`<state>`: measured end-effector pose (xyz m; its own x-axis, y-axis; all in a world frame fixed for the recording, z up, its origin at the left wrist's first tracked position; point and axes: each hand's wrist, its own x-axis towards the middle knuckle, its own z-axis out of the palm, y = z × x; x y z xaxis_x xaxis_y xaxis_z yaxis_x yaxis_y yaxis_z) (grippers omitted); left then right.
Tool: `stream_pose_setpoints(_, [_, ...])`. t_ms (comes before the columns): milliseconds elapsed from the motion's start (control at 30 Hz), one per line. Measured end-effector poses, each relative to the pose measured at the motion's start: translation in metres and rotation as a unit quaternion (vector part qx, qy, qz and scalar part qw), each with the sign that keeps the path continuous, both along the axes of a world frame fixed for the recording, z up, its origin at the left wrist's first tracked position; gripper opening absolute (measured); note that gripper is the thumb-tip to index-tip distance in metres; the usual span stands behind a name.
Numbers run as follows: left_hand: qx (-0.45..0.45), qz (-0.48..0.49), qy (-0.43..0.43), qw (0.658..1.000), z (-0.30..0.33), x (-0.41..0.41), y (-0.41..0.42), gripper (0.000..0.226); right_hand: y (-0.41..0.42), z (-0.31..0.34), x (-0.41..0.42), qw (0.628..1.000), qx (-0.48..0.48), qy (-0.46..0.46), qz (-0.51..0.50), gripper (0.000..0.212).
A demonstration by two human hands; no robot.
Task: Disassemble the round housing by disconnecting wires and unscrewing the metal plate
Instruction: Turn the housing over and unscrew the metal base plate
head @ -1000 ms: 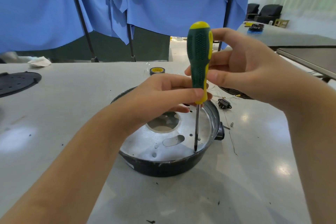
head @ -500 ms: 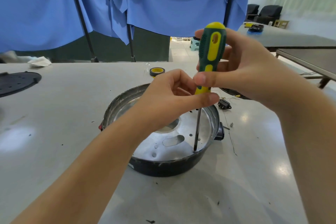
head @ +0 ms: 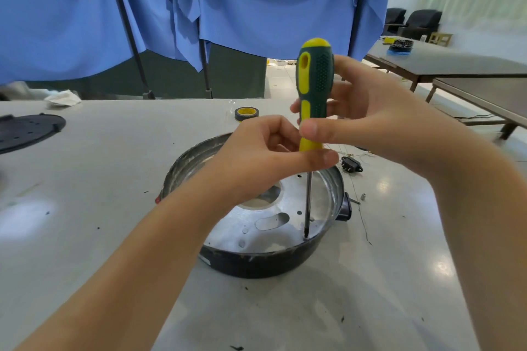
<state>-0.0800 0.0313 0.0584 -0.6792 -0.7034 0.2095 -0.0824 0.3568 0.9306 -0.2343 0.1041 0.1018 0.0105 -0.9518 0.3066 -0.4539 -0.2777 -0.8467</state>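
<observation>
The round black housing [head: 256,265] sits on the grey table in front of me, with a shiny metal plate [head: 273,231] inside it. A green and yellow screwdriver [head: 315,85] stands upright, its tip down on the plate near the housing's right front rim. My right hand [head: 379,120] grips the handle from the right. My left hand [head: 265,157] pinches the lower yellow end of the handle above the shaft. My left forearm hides the left part of the plate.
A black plug connector [head: 351,165] and thin loose wires lie right of the housing, with a small white piece [head: 363,196] nearby. A roll of yellow tape [head: 246,113] sits behind. A black perforated disc [head: 25,131] lies far left. Blue cloth hangs behind the table.
The screwdriver handle has turned in my fingers, its yellow slot now facing me. My left hand slid up off the housing, uncovering the left rim. The tip stays at the same spot.
</observation>
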Motion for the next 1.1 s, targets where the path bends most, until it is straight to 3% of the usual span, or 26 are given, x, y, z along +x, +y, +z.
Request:
stream_pose_setpoints(100, [-0.016,0.019,0.004,1.000,0.000,-0.003,0.004,0.077,-0.003,-0.002,0.000,0.999,-0.017,0.012,-0.033,0.079])
stream_pose_setpoints(200, [-0.021,0.012,-0.005,1.000,0.000,-0.002,0.002,0.074,-0.002,-0.002,-0.003,1.000,-0.012,-0.020,-0.002,0.087])
stream_pose_setpoints(333, [0.008,-0.064,-0.053,0.997,0.002,0.006,-0.005,0.032,0.001,-0.002,-0.007,0.998,0.000,-0.030,0.052,0.071])
stream_pose_setpoints(400, [0.014,-0.078,-0.063,0.995,0.003,0.008,-0.007,0.024,0.003,-0.002,-0.008,0.998,0.011,-0.031,0.061,0.067])
stream_pose_setpoints(600, [-0.010,0.000,-0.025,1.000,0.001,0.001,0.002,0.070,0.002,0.001,-0.003,1.000,-0.003,-0.017,0.013,0.071])
stream_pose_setpoints(767, [-0.031,0.024,-0.026,0.999,0.000,-0.004,0.004,0.063,-0.001,-0.002,-0.003,0.999,-0.022,-0.036,0.005,0.072])
stream_pose_setpoints(867, [-0.022,-0.011,-0.081,0.996,0.001,0.000,-0.002,0.055,0.000,-0.002,-0.004,0.998,-0.018,-0.051,0.027,0.072])
stream_pose_setpoints(1000, [-0.042,-0.106,-0.191,0.975,-0.001,0.008,-0.010,0.017,0.001,-0.001,-0.006,0.998,-0.016,-0.053,0.036,0.073])
stream_pose_setpoints(1100, [-0.063,-0.165,-0.277,0.945,-0.005,0.010,-0.010,0.017,0.003,0.000,-0.007,0.997,-0.028,-0.062,0.037,0.072])
